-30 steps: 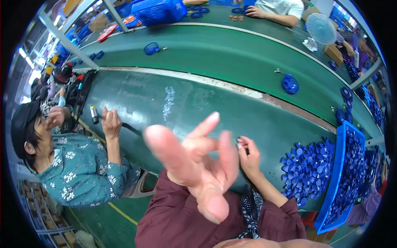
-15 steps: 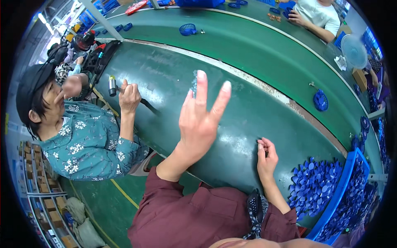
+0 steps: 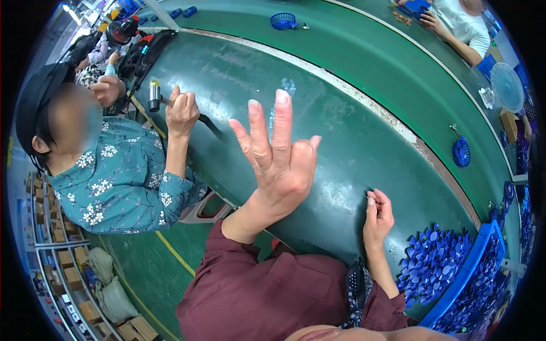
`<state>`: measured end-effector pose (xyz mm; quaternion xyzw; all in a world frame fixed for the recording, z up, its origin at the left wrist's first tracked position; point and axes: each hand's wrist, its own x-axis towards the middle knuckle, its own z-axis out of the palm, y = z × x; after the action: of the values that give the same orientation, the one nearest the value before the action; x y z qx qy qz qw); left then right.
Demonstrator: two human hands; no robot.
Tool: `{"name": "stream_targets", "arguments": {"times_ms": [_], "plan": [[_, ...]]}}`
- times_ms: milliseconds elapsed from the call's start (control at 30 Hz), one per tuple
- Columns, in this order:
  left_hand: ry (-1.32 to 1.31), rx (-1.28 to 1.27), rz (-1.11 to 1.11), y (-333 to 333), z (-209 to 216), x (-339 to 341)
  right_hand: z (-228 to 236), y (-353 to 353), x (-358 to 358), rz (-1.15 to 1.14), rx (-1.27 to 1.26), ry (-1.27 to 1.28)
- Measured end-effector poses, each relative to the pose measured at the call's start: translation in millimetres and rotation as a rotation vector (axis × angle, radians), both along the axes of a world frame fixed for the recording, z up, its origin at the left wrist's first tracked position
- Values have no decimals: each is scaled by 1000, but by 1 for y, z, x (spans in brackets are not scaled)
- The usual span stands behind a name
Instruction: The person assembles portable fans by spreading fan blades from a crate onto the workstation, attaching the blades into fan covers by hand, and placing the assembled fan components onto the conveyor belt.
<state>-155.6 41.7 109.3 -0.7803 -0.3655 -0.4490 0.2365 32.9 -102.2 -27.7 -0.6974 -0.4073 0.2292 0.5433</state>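
Note:
My left hand [image 3: 280, 162] is raised above the green worktable [image 3: 335, 136], with several fingers stretched up and spread. It holds nothing. Beyond its fingertips lies a small cluster of clear pieces [image 3: 288, 86], partly hidden by the fingers. My right hand [image 3: 378, 223] hangs low over the table to the right, its fingers loosely bent and the thumb close by. I see nothing held in it, though a dark spot at the fingertips may be shadow. A pile of small blue plastic pieces [image 3: 435, 258] is nearest to that hand.
A blue bin [image 3: 463, 281] of more pieces stands at the right. On my left, a person in a flowered shirt [image 3: 116, 182] grips a hammer [image 3: 154, 96]. Blue round fan parts [image 3: 282, 21] lie on the green belt [image 3: 364, 68]. Another person [image 3: 458, 28] works across it.
My left hand goes from two fingers raised to several spread, and turns somewhat. My right hand keeps its pose. The whole view has shifted slightly.

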Motion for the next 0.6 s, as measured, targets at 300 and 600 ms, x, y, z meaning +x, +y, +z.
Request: {"name": "stream_targets", "arguments": {"times_ms": [300, 600], "plan": [[125, 20, 290, 11, -18, -15, 3, -4, -4, -37, -35, 126], [94, -38, 316, 13, -23, -12, -4, -3, -1, -37, 17, 93]]}}
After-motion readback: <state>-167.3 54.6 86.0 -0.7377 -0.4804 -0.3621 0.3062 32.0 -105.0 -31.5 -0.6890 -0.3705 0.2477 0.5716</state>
